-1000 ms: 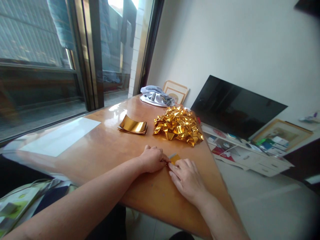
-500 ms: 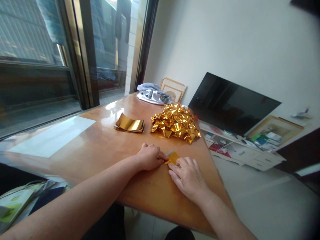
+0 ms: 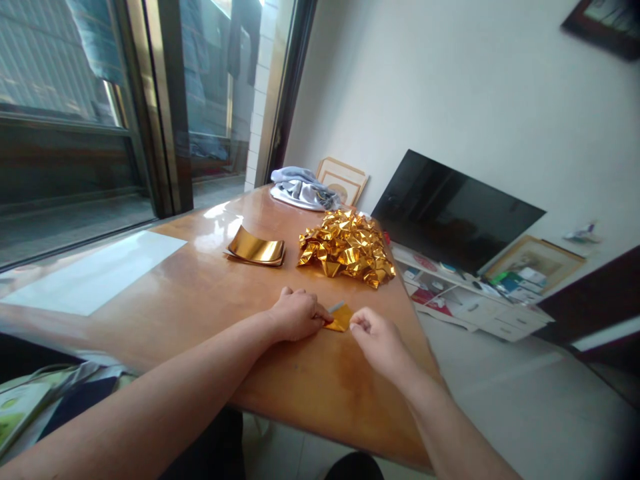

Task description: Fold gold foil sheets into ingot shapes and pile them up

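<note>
1. Left hand [image 3: 296,315] fingers pinch the small gold foil piece [image 3: 339,319] flat on the tabletop [image 3: 200,293], frame centre.
2. Right hand [image 3: 377,340] has lifted off it, fingers now curled, holding nothing.

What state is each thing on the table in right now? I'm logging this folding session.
left hand: fingers pressing the small gold sheet flat on the table.
right hand: curled, beside the sheet's edge; contact unclear.
small gold sheet: partly folded, flat.
pile of folded gold pieces: heaped, untouched.
stack of gold sheets: unfolded, edges curling up.
grey cloth: crumpled.
television: off, leaning.
</note>
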Available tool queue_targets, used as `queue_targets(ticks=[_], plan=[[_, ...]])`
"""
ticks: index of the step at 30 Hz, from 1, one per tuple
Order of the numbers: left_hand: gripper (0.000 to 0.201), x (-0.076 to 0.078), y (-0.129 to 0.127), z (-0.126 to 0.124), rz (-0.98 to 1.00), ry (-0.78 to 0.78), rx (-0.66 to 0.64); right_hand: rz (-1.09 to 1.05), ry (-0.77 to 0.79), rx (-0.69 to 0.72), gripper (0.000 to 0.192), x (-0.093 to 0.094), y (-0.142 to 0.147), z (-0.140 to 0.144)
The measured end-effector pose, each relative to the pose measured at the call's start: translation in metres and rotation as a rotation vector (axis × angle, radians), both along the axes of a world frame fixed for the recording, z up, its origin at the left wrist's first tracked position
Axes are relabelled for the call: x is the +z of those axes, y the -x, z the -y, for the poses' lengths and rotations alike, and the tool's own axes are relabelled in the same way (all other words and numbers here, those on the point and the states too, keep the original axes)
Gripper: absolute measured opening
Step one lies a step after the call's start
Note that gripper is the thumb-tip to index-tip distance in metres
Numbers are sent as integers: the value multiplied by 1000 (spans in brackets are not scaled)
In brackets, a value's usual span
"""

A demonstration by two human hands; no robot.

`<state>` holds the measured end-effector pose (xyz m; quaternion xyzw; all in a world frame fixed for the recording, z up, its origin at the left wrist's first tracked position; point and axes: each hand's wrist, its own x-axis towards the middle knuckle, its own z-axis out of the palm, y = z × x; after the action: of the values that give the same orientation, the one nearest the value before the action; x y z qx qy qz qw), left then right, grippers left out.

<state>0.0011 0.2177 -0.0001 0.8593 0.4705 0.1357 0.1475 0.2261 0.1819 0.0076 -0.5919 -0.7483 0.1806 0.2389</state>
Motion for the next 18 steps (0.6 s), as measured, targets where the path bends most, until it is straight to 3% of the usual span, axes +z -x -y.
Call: queue_targets(ticks=[3,6,12,18], plan=[[31,-1,0,0,-5,0,-5,-211,265,-61,4,-3,14,-10],[31,-2,0,0,-3,-12,-8,-194,415,-118,8,-1,23,-15],[31,0,2,-2,-1,-5,-29,-24,468,-160,8,0,28,-23],[35,1,5,-4,9,35,-71,113,515,-75,13,1,33,-35]])
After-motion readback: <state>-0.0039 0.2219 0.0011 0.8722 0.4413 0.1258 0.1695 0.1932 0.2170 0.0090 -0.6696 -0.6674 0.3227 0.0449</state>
